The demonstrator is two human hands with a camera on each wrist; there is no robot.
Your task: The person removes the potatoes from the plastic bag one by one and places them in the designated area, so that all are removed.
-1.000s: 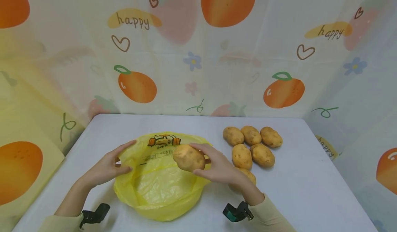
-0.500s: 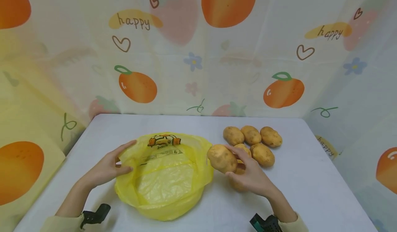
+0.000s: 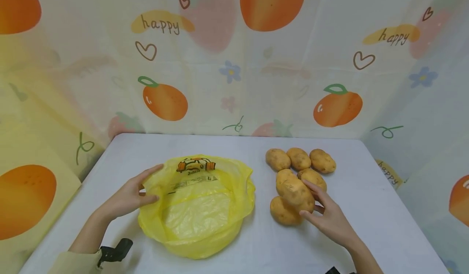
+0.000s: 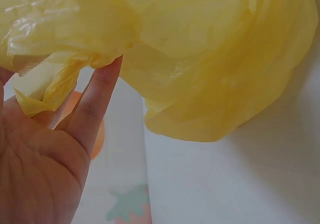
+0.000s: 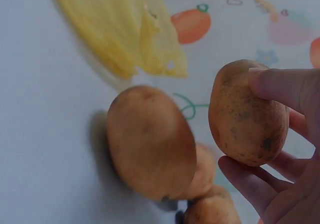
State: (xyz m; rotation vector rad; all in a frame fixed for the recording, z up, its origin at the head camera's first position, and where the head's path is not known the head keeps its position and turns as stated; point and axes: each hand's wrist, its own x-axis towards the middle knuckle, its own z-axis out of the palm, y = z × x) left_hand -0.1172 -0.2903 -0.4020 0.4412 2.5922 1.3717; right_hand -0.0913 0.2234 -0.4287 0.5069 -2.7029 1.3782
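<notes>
My right hand (image 3: 331, 215) holds a potato (image 3: 298, 194) between thumb and fingers, in front of the potato group. In the right wrist view, the held potato (image 5: 240, 119) has dark patches on its skin, and another potato (image 5: 150, 144) stands beside it on the table. The held potato partly hides a front potato (image 3: 283, 213) in the head view. My left hand (image 3: 126, 198) holds the left rim of a yellow plastic bag (image 3: 198, 241), its thumb and fingers spread apart. The bag's mouth gapes upward. A strip of yellow film (image 4: 55, 92) runs between the left fingers (image 4: 95, 107).
Several more potatoes (image 3: 321, 161) lie in a cluster at the back right of the white table (image 3: 370, 225). A printed cloth (image 3: 271, 82) with oranges and hearts hangs behind it. Each wrist wears a camera; the left camera (image 3: 116, 250) shows fully.
My right hand has carried the potato from above the bag rightward to the potato group. The left hand has stayed at the bag's left rim.
</notes>
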